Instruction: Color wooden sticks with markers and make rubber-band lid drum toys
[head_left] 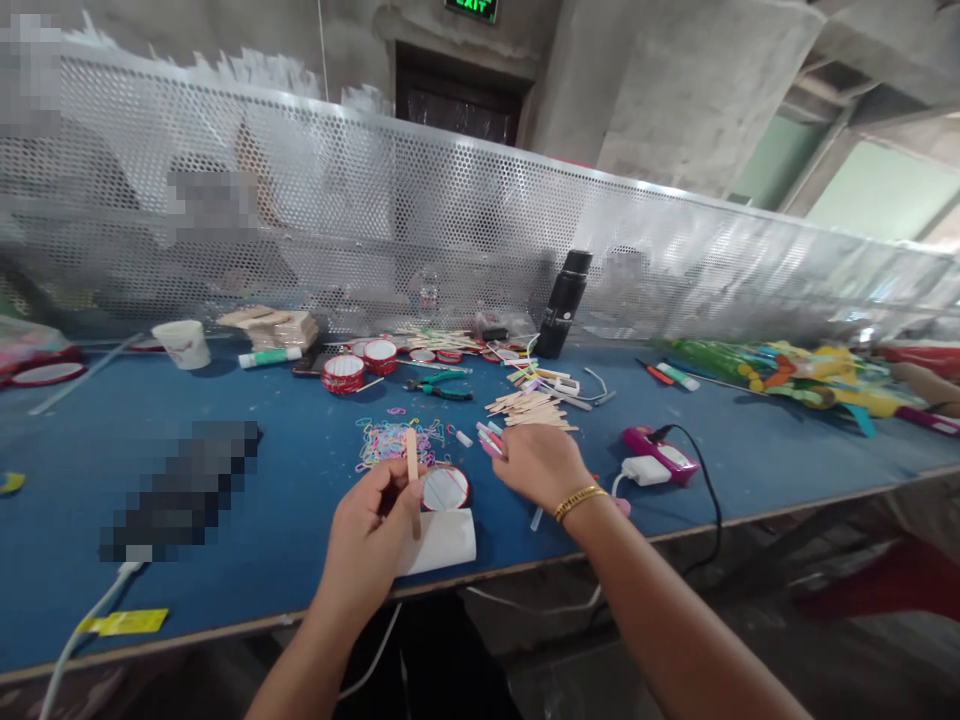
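My left hand (371,535) is closed on a wooden craft stick (412,478), held upright over a white paper piece (446,541) near the table's front edge. A small red-rimmed round drum (445,488) lies just behind the stick. My right hand (538,463), with a gold bracelet at the wrist, rests knuckles-up on the blue table (262,520), fingers curled on thin pink and white sticks (487,440). A heap of wooden sticks (531,408) lies just beyond it. Coloured rubber bands (390,440) are scattered to the left.
A pink glue gun (660,455) with black cord lies to the right. Further back are more red drums (343,373), green pliers (441,386), a black bottle (564,303), a white cup (183,343) and colourful toys (795,372). A perforated metal screen (465,230) closes the far side.
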